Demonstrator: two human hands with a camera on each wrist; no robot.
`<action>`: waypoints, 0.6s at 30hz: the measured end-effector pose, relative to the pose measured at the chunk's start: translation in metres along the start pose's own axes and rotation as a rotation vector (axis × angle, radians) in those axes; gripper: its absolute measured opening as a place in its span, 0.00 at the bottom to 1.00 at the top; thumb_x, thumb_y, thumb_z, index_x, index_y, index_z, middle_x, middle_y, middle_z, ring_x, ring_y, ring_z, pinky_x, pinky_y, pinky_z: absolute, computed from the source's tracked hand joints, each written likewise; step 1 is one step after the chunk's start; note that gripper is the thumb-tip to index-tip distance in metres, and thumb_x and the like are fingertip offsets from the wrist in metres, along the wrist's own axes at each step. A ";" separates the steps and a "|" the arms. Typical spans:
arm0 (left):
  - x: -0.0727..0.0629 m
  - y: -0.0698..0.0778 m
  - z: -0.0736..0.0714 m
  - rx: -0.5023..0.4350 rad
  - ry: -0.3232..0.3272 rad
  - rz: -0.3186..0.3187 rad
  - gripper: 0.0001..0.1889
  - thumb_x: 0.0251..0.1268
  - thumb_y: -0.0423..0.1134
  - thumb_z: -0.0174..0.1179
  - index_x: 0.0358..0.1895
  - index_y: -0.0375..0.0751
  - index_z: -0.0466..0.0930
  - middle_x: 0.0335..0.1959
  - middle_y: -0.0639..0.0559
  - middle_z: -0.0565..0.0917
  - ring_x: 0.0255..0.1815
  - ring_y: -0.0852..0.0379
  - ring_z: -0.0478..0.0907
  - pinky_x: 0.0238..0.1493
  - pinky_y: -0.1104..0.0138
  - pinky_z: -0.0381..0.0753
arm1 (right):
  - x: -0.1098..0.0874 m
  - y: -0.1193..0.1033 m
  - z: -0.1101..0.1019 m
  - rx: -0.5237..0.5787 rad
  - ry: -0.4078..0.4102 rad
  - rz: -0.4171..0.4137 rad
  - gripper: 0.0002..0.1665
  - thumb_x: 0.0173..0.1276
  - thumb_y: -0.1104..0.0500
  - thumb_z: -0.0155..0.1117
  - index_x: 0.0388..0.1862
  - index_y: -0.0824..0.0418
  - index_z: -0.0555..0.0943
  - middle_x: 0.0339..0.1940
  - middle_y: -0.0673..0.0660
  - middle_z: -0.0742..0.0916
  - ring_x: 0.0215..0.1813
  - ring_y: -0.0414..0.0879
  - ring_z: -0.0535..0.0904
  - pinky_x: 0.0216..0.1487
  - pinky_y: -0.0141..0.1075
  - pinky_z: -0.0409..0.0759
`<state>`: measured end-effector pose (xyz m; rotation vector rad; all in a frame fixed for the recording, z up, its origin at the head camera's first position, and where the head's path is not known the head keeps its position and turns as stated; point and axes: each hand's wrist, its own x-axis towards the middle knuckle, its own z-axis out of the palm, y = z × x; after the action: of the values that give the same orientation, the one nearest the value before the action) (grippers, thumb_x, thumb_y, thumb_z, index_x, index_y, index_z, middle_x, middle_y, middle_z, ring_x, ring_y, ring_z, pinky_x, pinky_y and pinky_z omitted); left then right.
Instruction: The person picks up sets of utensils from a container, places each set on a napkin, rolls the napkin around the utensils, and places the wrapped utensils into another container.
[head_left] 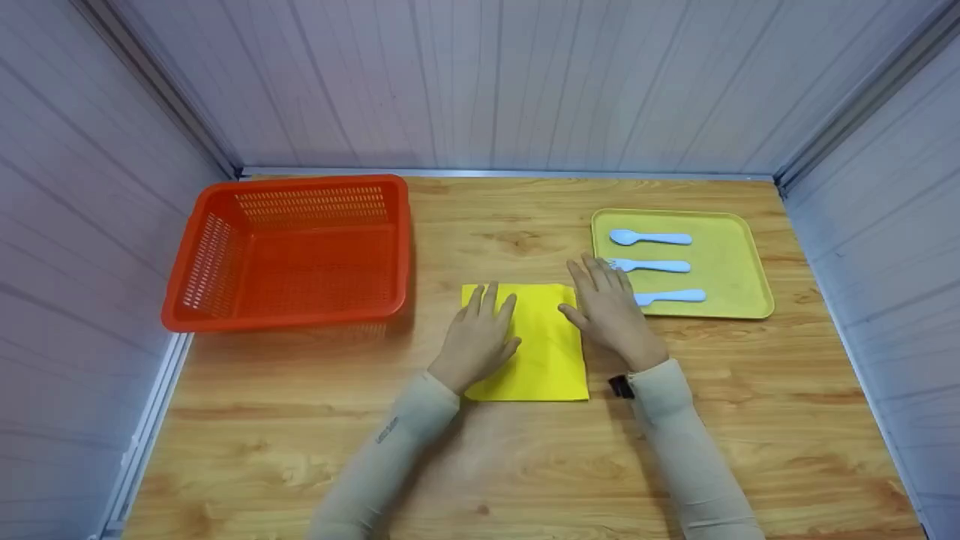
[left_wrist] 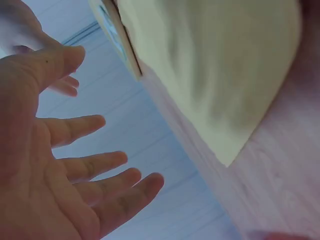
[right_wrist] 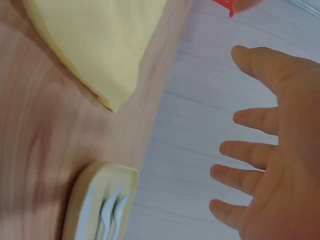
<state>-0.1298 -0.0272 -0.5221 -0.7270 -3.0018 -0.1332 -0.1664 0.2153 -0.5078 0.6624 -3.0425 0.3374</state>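
Note:
A folded yellow cloth [head_left: 544, 352] lies flat on the wooden table in the head view. Over its left side is my left hand [head_left: 472, 337], fingers spread; the left wrist view shows this hand [left_wrist: 65, 170] apart from the cloth [left_wrist: 215, 75]. My right hand [head_left: 611, 315] hovers between the cloth's right edge and the yellow tray [head_left: 731, 262], covering the tips of a light blue fork [head_left: 660, 265] and knife [head_left: 679, 295]. In the right wrist view its fingers are straight and hold nothing. A light blue spoon [head_left: 652, 238] lies above them on the tray.
A red plastic basket [head_left: 285, 324] with slotted sides stands at the left of the wooden table [head_left: 510, 465]. Pale panelled walls [head_left: 480, 82] close off the back and both sides.

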 end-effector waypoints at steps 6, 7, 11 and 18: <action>-0.020 0.003 0.012 -0.018 -0.050 0.013 0.32 0.66 0.52 0.63 0.69 0.39 0.71 0.68 0.32 0.69 0.65 0.35 0.70 0.47 0.51 0.83 | 0.004 -0.002 0.014 0.024 -0.046 -0.037 0.42 0.74 0.49 0.63 0.76 0.70 0.60 0.74 0.71 0.65 0.72 0.67 0.62 0.70 0.61 0.58; -0.023 0.003 0.014 -0.016 -0.050 0.018 0.31 0.66 0.51 0.63 0.68 0.38 0.72 0.67 0.32 0.70 0.64 0.35 0.71 0.46 0.51 0.83 | 0.005 -0.002 0.017 0.026 -0.060 -0.041 0.42 0.74 0.49 0.63 0.76 0.70 0.61 0.74 0.71 0.66 0.72 0.66 0.62 0.70 0.60 0.59; -0.035 0.006 0.019 0.004 -0.042 0.051 0.28 0.66 0.49 0.63 0.64 0.37 0.75 0.63 0.32 0.74 0.59 0.36 0.75 0.41 0.52 0.85 | 0.007 -0.004 0.025 0.040 -0.119 -0.058 0.40 0.75 0.51 0.62 0.75 0.73 0.62 0.73 0.71 0.68 0.72 0.65 0.64 0.69 0.56 0.64; -0.047 0.011 0.026 -0.001 -0.102 0.097 0.22 0.65 0.48 0.64 0.55 0.37 0.77 0.55 0.36 0.77 0.49 0.41 0.77 0.36 0.55 0.84 | 0.011 -0.005 0.041 0.059 -0.072 -0.170 0.31 0.73 0.59 0.64 0.69 0.73 0.69 0.66 0.71 0.75 0.67 0.64 0.71 0.65 0.53 0.71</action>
<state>-0.0838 -0.0366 -0.5505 -0.9043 -3.0539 -0.0957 -0.1731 0.1973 -0.5461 0.9492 -3.0241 0.4085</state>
